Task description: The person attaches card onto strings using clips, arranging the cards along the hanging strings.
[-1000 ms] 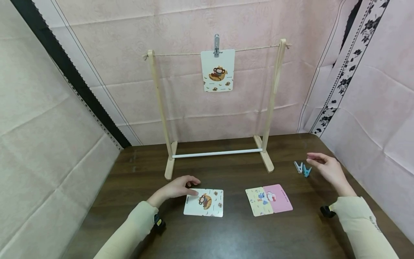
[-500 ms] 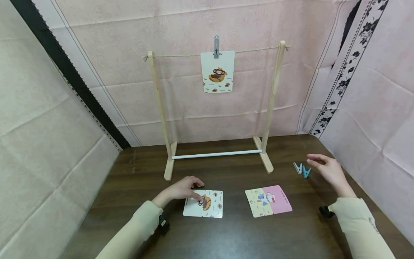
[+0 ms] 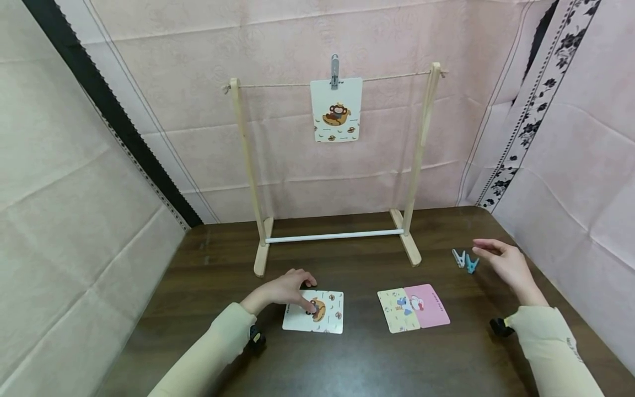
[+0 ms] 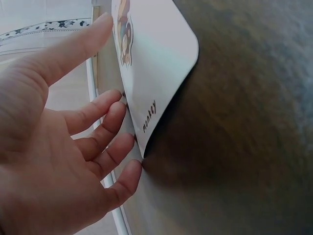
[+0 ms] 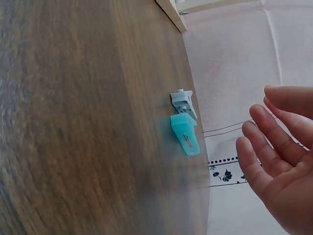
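Flat on the table lies a white monkey card [image 3: 329, 317], its printed word "monkey" readable in the left wrist view. My left hand [image 3: 286, 291] reaches over its left part. The thumb overlaps the monkey picture, and in the left wrist view the relaxed fingertips [image 4: 129, 174] line up at the card's edge, with no grip around it. On the right, my right hand [image 3: 508, 271] hovers beside two small clothespins, one pale grey-white [image 3: 458, 258] and one blue [image 3: 471, 264]. Its fingers are loosely bent and hold nothing.
A wooden frame [image 3: 419, 149] with a string stands at the back. A grey clip [image 3: 334, 71] holds another monkey card [image 3: 337, 124] on the string. Right of centre lies a yellow-and-pink card [image 3: 430, 306]. Cloth walls surround the brown table [image 3: 372, 364].
My left hand has slid a little to the right, bringing its thumb from the card's upper-left corner onto the monkey picture. The right hand has stayed beside the clothespins.
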{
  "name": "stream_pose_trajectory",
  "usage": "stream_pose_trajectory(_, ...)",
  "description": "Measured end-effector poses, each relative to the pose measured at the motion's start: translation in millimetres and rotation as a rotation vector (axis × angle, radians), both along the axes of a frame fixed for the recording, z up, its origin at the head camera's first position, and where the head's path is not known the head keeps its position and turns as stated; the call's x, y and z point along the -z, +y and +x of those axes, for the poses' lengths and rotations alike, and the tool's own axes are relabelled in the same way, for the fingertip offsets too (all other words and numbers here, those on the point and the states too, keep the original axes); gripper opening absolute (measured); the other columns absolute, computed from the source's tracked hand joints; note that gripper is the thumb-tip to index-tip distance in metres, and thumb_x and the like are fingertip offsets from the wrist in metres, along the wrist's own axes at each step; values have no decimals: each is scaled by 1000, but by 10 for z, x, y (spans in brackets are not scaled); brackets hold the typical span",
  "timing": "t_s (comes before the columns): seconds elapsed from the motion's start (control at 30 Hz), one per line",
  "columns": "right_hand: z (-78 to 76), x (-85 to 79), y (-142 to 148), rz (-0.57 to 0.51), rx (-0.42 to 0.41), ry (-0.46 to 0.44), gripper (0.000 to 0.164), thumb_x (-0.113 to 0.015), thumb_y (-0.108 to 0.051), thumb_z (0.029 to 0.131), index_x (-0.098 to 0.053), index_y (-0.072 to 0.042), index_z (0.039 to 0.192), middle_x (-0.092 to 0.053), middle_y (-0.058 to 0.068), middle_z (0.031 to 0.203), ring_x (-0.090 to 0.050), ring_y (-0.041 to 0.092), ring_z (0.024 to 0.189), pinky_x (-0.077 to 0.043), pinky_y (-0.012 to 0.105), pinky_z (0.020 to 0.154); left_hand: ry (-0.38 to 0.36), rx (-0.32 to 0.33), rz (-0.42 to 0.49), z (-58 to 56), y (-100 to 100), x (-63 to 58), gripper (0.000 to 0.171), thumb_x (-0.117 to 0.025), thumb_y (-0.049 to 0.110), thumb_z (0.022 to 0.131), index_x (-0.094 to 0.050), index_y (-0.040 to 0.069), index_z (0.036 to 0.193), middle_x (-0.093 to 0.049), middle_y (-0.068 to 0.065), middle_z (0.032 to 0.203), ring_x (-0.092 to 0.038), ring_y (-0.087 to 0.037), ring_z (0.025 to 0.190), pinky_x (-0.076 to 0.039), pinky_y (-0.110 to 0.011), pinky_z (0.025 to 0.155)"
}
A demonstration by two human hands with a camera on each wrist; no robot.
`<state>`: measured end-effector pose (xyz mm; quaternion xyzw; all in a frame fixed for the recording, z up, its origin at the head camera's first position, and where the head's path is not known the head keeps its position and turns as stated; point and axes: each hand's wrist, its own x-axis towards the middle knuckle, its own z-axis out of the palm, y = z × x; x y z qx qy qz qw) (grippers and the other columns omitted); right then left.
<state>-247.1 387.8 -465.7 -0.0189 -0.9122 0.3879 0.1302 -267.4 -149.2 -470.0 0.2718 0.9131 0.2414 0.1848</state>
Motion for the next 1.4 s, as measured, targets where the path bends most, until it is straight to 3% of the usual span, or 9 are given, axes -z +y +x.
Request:
stream_pose_trajectory(0.33,1,22,-32,17,-2,-5,50,-60,-41,101,-63,-1,131,-65,25,125,-46,-14,91,-41,29,79,16,17,-18,10,25,-14,55,-92,27,72,-63,12,117,-57,1,109,-47,-22,106,-42,-43,93)
stream_pose_trajectory(0.47,-2,31,-50,25,-7,-10,48,-60,-38,102,-63,0,131,-64,25,127,-57,11,105,-41,34,82,-2,13,-11,12,43,-20,52,-91,22,73,-63,11,115,-57,0,106,-46,-22,104,-42,-42,89)
stream_pose_trajectory(0.6,-12,38,-67,39,-13,-14,48,-60,-37,102,-62,1,131,-64,26,127,-56,36,115,-41,38,83,-17,11,-10,16,55,-39,49,-91,20,74,-63,10,113,-57,-1,105,-46,-21,102,-41,-42,88)
stream_pose_trajectory(0.87,-19,44,-67,61,-19,-19,46,-60,-36,102,-63,0,131,-65,25,126,-56,16,105,-41,33,80,-16,14,-28,0,57,-39,46,-91,21,74,-63,11,110,-56,1,104,-46,-21,103,-42,-41,88)
stream_pose_trajectory(1.1,-18,49,-70,60,-16,-27,50,-58,-40,102,-63,1,131,-64,27,126,-55,39,115,-41,39,82,-2,19,-43,2,72,-11,46,-91,19,73,-63,11,108,-56,1,102,-46,-20,100,-42,-39,86)
stream_pose_trajectory(1.27,-44,81,-83,66,-6,-21,48,-60,-39,102,-64,1,129,-65,27,123,-57,40,113,-42,41,81,-12,13,-50,-5,79,-12,51,-92,20,73,-61,12,112,-55,1,101,-47,-20,99,-42,-38,85)
stream_pose_trajectory(1.4,-57,85,-97,81,0,-15,44,-61,-35,101,-66,2,126,-67,27,121,-60,32,104,-42,34,76,-21,4,-53,-7,74,-39,54,-92,20,73,-60,12,115,-55,1,101,-48,-20,99,-43,-39,85)
